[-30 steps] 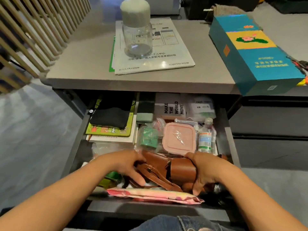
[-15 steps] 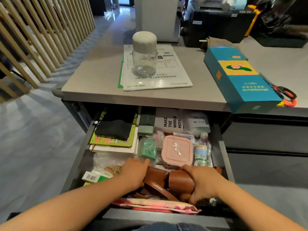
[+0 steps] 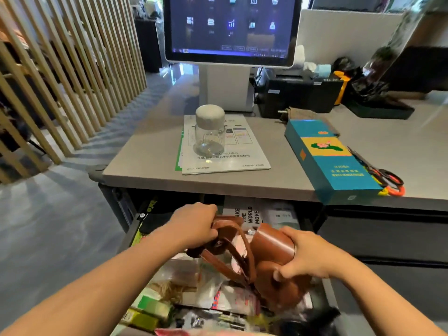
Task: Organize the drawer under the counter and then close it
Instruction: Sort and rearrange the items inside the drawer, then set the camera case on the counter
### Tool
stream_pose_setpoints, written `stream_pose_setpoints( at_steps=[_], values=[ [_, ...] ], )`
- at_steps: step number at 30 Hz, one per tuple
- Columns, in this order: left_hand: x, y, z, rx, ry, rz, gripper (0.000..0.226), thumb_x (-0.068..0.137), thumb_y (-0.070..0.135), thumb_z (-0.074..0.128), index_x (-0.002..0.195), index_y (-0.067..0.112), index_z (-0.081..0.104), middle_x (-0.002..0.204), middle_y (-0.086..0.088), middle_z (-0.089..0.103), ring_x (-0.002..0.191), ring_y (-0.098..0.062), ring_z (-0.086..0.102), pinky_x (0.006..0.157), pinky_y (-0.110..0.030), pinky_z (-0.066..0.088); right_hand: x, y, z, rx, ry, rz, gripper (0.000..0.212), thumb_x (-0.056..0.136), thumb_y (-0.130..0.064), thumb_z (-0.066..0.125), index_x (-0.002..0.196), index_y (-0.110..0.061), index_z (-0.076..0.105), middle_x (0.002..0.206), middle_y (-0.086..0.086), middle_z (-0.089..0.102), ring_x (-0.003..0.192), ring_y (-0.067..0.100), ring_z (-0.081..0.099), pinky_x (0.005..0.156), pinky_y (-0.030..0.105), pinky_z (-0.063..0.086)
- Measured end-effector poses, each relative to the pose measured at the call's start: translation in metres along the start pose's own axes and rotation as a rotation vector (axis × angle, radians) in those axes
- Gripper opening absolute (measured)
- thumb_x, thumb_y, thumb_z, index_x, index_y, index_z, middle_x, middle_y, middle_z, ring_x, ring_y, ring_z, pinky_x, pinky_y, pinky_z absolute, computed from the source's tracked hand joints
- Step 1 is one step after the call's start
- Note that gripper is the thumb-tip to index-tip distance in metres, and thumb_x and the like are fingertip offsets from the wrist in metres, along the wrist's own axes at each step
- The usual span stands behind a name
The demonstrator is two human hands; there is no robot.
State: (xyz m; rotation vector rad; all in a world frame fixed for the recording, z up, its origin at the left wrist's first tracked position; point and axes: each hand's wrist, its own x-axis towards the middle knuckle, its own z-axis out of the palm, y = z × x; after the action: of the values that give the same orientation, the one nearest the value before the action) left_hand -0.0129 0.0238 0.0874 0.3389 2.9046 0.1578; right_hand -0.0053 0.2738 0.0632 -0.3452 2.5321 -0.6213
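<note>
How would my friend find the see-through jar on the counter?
Start at the big monitor. Just in front of its white stand, a paper sheet lies on the grey counter. The jar stands on that sheet: clear, empty-looking, with a round pale lid.

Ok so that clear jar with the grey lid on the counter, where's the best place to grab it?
Grip the clear jar around its glass body just under the domed grey lid, coming from the near side. It stands upright on the papers, with open counter in front.
</note>
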Motion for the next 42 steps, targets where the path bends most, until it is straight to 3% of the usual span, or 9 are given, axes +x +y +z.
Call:
stream_pose_setpoints(
  at_steps=[6,9,15,21,24,31,34,38,42],
  values=[
    [0.001,0.019,-0.071,-0.118,0.300,-0.041,0.021,0.084,0.035,0.058,0.093,0.018,0.051,0.094,-0.004,0.060,0.080,-0.022,0.053,0.065,-0.029,0.038,-0.015,-0.029,-0.065,0.185,0.172,0.021,0.080,0.034,-0.058,0.078,0.107,-0.036,0.051,0.096,-0.009,0.061,0.084,0.008,0.062,0.067,0.024,0.053],
    [0.011,0.026,-0.102,-0.232,0.473,-0.056,0.025,0.083,0.032,0.060,0.102,0.017,0.056,0.096,-0.006,0.063,0.086,-0.024,0.057,0.067,-0.032,0.042,-0.019,-0.039,-0.094,0.310,0.287,0.038,0.061,0.046,-0.049,0.087,0.095,-0.035,0.053,0.092,-0.009,0.060,0.080,0.007,0.059,0.055,0.017,0.047],
    [0.070,0.052,-0.147,-0.239,0.714,-0.095,0.031,0.092,0.029,0.053,0.117,0.012,0.049,0.106,-0.013,0.064,0.097,-0.034,0.060,0.071,-0.037,0.042,0.011,-0.060,-0.157,0.526,0.609,0.095,0.050,0.055,-0.041,0.083,0.093,-0.024,0.054,0.087,0.004,0.062,0.072,0.024,0.065,0.050,0.036,0.057],
    [0.142,0.060,-0.143,-0.233,0.646,-0.196,0.024,0.095,0.021,0.050,0.116,0.011,0.045,0.110,-0.015,0.062,0.097,-0.033,0.061,0.074,-0.039,0.048,0.077,-0.057,-0.182,0.629,0.614,0.283,0.087,0.062,-0.046,0.080,0.131,-0.013,0.037,0.123,0.015,0.051,0.096,0.033,0.052,0.069,0.046,0.051],
    [0.167,0.055,-0.129,-0.337,0.491,-0.178,0.033,0.092,0.023,0.051,0.122,0.013,0.039,0.111,-0.015,0.060,0.100,-0.035,0.059,0.072,-0.040,0.042,0.104,-0.047,-0.180,0.375,0.740,0.304,0.084,0.065,-0.063,0.070,0.131,-0.017,0.043,0.122,0.009,0.056,0.102,0.027,0.054,0.086,0.044,0.048],
    [0.189,0.046,-0.107,-0.493,0.327,-0.211,0.072,0.085,0.022,0.054,0.147,0.014,0.018,0.147,-0.016,0.032,0.134,-0.035,0.034,0.112,-0.054,0.021,0.124,-0.042,-0.184,0.228,0.706,0.033,0.083,0.075,-0.047,0.070,0.142,-0.020,0.030,0.140,0.007,0.046,0.124,0.027,0.047,0.095,0.038,0.043],
    [0.188,0.048,-0.106,-0.524,0.331,-0.209,0.080,0.086,0.016,0.052,0.150,0.017,0.003,0.157,-0.016,0.008,0.144,-0.033,0.012,0.115,-0.052,0.002,0.121,-0.044,-0.182,0.195,0.654,0.010,0.093,0.073,-0.046,0.072,0.146,-0.021,0.021,0.147,0.006,0.037,0.129,0.028,0.042,0.095,0.036,0.042],
    [0.178,0.049,-0.102,-0.602,0.357,-0.099,0.077,0.085,0.010,0.052,0.150,0.022,0.011,0.155,-0.014,0.010,0.139,-0.037,0.023,0.113,-0.054,0.023,0.106,-0.053,-0.176,0.105,0.660,-0.029,0.094,0.074,-0.041,0.073,0.147,-0.021,0.017,0.148,0.008,0.035,0.129,0.028,0.041,0.097,0.036,0.042],
    [0.154,0.053,-0.089,-0.547,0.369,-0.035,0.078,0.086,0.011,0.052,0.150,0.019,0.008,0.158,-0.010,-0.004,0.145,-0.032,0.002,0.117,-0.052,0.005,0.079,-0.064,-0.161,0.012,0.802,-0.114,0.081,0.079,-0.032,0.070,0.145,-0.019,0.024,0.146,0.007,0.037,0.130,0.025,0.039,0.100,0.034,0.037]
  ],
)
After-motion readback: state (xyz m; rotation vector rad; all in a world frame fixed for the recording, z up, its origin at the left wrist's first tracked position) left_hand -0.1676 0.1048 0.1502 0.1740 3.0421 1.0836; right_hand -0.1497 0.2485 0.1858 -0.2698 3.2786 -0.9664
